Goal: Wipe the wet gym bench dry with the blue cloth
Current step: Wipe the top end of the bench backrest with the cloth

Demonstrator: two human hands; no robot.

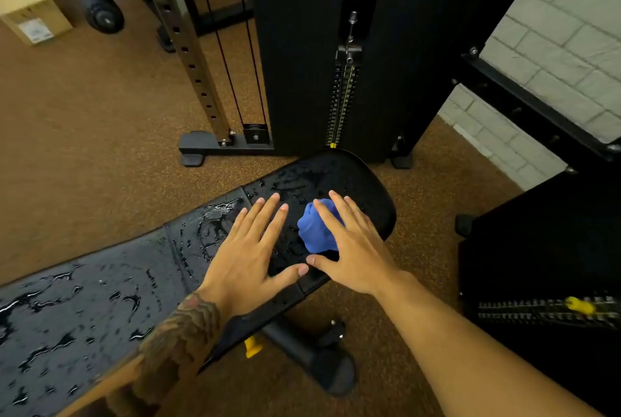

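Rubber gym flooring (100, 147) is surrounding the wet desk (100, 299), whose far end is bearing the bunched blue cloth (316, 231). Straight-fingered, the right hand (353, 245) is covering it (probably to press and drag); the left hand (248, 255) is lying spread and empty alongside.

Dim warm indoor light, overhead glare glinting on the wet bench (84, 309), wide-angle bending at edges, slightly soft focus

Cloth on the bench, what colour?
Blue. The cloth shows best in the head view.
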